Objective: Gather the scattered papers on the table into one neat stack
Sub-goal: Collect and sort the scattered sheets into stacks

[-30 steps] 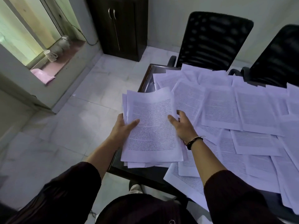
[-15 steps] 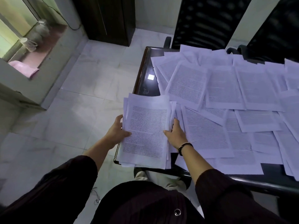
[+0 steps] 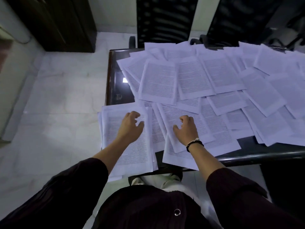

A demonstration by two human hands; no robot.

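papers [image 3: 194, 80] under both hands [image 3: 130, 128], stack [image 3: 125, 156] leftmost

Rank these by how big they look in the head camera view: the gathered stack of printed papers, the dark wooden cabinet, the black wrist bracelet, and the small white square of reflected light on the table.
1. Dark wooden cabinet, cut off by the frame
2. Gathered stack of printed papers, similar in size and nearer the camera, so unsure
3. Black wrist bracelet
4. Small white square of reflected light

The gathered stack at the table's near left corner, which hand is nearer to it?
Left. The left hand rests on top of the gathered stack; the right hand is off to its right, on a loose sheet beside it.
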